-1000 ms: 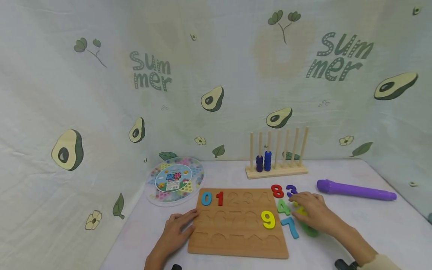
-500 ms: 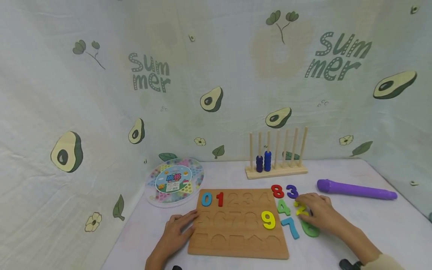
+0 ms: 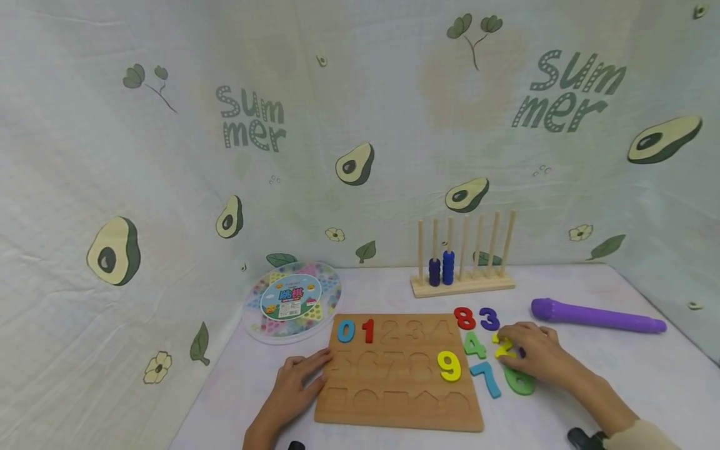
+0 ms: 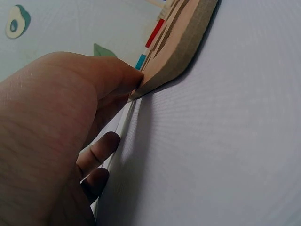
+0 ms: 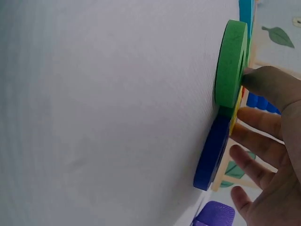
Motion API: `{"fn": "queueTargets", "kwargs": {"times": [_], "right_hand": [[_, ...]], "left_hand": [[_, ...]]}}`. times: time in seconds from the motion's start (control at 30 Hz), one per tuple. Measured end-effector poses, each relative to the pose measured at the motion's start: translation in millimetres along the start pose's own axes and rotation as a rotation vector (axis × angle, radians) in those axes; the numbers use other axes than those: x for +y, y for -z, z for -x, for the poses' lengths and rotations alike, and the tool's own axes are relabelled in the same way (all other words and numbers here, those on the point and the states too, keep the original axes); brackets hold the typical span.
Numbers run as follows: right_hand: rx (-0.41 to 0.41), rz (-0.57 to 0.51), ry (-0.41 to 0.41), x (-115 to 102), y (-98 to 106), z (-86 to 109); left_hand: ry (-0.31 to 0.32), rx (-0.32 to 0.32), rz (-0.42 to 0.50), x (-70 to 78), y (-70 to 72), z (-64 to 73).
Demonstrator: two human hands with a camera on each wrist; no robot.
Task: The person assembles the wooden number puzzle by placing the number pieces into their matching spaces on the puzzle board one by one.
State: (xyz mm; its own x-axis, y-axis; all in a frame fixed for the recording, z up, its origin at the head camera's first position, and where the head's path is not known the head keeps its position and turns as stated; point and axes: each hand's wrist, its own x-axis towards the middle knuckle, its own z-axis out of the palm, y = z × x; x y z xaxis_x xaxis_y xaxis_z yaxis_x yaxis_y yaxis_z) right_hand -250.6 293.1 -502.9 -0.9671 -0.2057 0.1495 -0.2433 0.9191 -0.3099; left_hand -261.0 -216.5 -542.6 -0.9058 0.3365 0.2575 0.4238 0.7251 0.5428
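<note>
My left hand [image 3: 295, 384] rests at the left edge of a wooden number board [image 3: 394, 409], fingers relaxed; in the left wrist view the thumb [image 4: 122, 77] touches the board's corner. My right hand [image 3: 537, 353] is low over the loose numbers, thumb and fingers spread around a yellow number [image 3: 505, 347] that is partly covered. In the right wrist view, a green 6 [image 5: 230, 66] stands before the thumb, and a dark blue piece [image 5: 211, 155] lies near the fingertips. A blue 0 [image 3: 345, 331], a red 1 [image 3: 368, 331] and a yellow 9 [image 3: 449, 366] are on the board.
Beside the board lie a red 8 [image 3: 465, 318], purple 3 [image 3: 489, 319], green 4 [image 3: 474, 345] and blue 7 [image 3: 486, 379]. Behind are a round game box [image 3: 292, 300], a peg stand [image 3: 462, 285] with blue beads and a purple toy microphone [image 3: 599, 316].
My right hand has shifted slightly to the right, showing more of the yellow number and the green 6. The left hand and the board have stayed in place.
</note>
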Motion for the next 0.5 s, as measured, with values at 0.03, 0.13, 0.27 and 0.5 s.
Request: {"fn": "queueTargets", "kwargs": {"times": [0.03, 0.13, 0.27, 0.5], "right_hand": [[0.003, 0.002, 0.000, -0.2, 0.1, 0.1], [0.018, 0.005, 0.004, -0.8, 1.0, 0.4], [0.044, 0.016, -0.001, -2.3, 2.4, 0.3], [0.055, 0.038, 0.023, -5.6, 6.1, -2.2]], "left_hand": [[-0.004, 0.003, -0.002, 0.3, 0.2, -0.1], [-0.004, 0.000, -0.010, 0.2, 0.1, -0.6], [0.002, -0.013, -0.021, -1.1, -0.4, -1.4], [0.003, -0.014, -0.019, -1.0, -0.3, -1.6]]}}
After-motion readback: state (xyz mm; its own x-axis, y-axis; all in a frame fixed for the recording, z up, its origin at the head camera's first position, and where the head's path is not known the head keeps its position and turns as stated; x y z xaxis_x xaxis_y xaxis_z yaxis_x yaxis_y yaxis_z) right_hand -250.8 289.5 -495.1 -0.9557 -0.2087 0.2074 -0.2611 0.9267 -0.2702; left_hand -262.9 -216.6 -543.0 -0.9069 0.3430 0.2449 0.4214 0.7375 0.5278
